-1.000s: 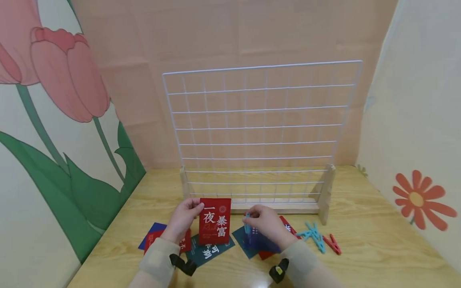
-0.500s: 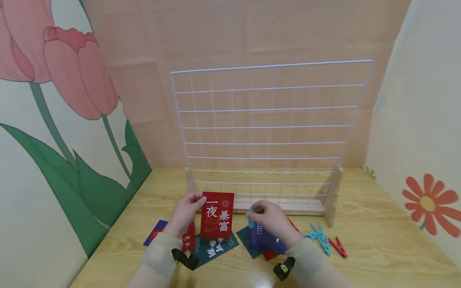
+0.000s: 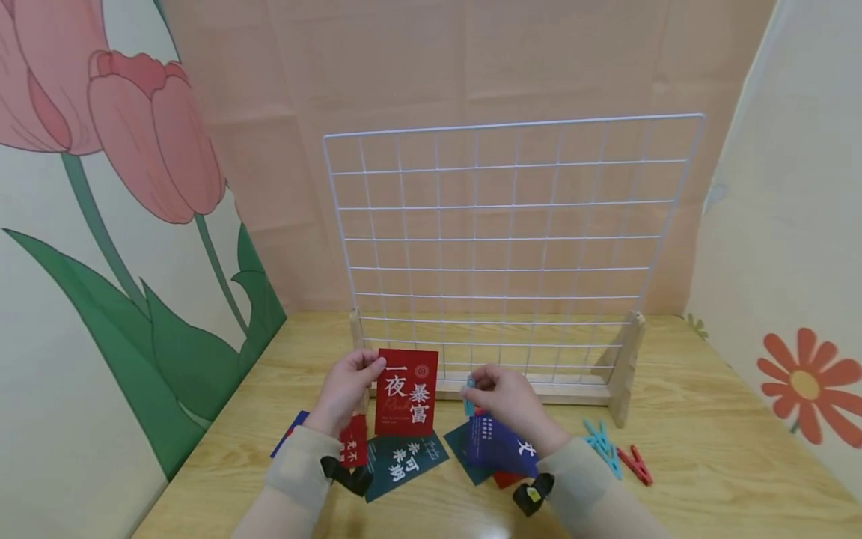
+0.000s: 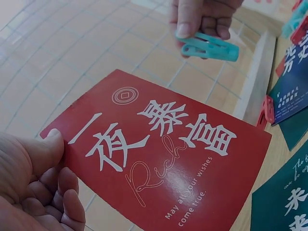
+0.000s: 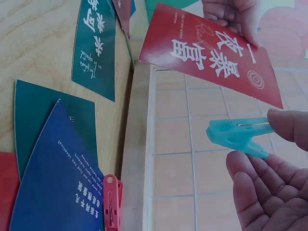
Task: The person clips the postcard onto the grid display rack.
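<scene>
A: Start at the left. What is there?

B: A blue card (image 3: pixel 288 433) on the table (image 3: pixel 727 457), partly hidden by your left arm. Then your left hand (image 3: pixel 345 393), pinching the red card (image 3: pixel 407 415) near its upper left corner. The card is upright, lifted in front of the rack (image 3: pixel 515 254), its writing facing you.

A: Is that grip good?

B: I'd say so: it leaves your upper edge mostly bare. Pinch lightly, since a hard squeeze could bow the card.

A: And further right?

B: A green card (image 3: pixel 404 460) lies on the near side. Then comes your right hand (image 3: pixel 506 397), its thumb and fingers on the handles of 1 teal clip (image 3: pixel 469 398), nose down. Your 2 hands are apart; the clip is near the red card, not touching it. Whether its jaws are parted, I cannot tell.

A: Any advice there?

B: Nose down probably suits the upper edge best. Press both handles evenly, or your clip may twist.

A: Far right?

B: Spare teal clips (image 3: pixel 604 449) overlap, with 1 red clip (image 3: pixel 636 465) just beside; your right sleeve should stay off them.
</scene>
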